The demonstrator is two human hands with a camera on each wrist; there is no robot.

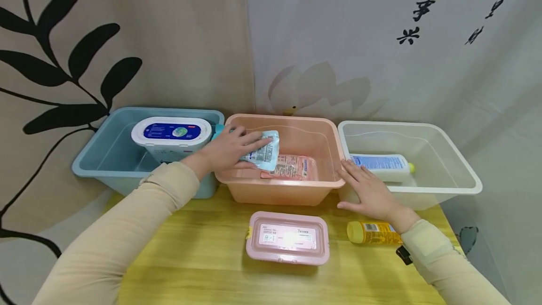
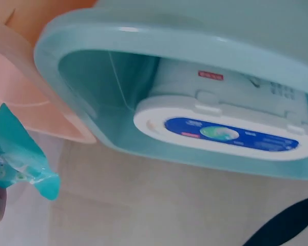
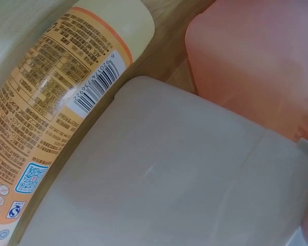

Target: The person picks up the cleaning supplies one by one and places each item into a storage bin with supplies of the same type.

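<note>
Over the peach bin (image 1: 275, 192), my left hand (image 1: 224, 149) grips a light blue plastic packet (image 1: 267, 150) with fingers over its top. The packet's teal end (image 2: 20, 148) sticks out past the hand in the left wrist view. Below it, a pink packet (image 1: 298, 167) lies in the peach bin. My right hand (image 1: 370, 192) rests with spread fingers at the near left rim of the white bin (image 1: 449, 191), fingertips beside the peach bin's corner. Inside the white bin lies a white bottle (image 1: 383, 173) with a blue label and yellow-green cap.
A blue bin (image 1: 91, 172) on the left holds a white lidded tub (image 1: 169, 144). A pink lidded box (image 1: 288, 239) lies on the wooden table (image 1: 203, 258) in front. A yellow bottle (image 1: 370, 233) lies on its side beneath my right wrist. Curtains hang behind the bins.
</note>
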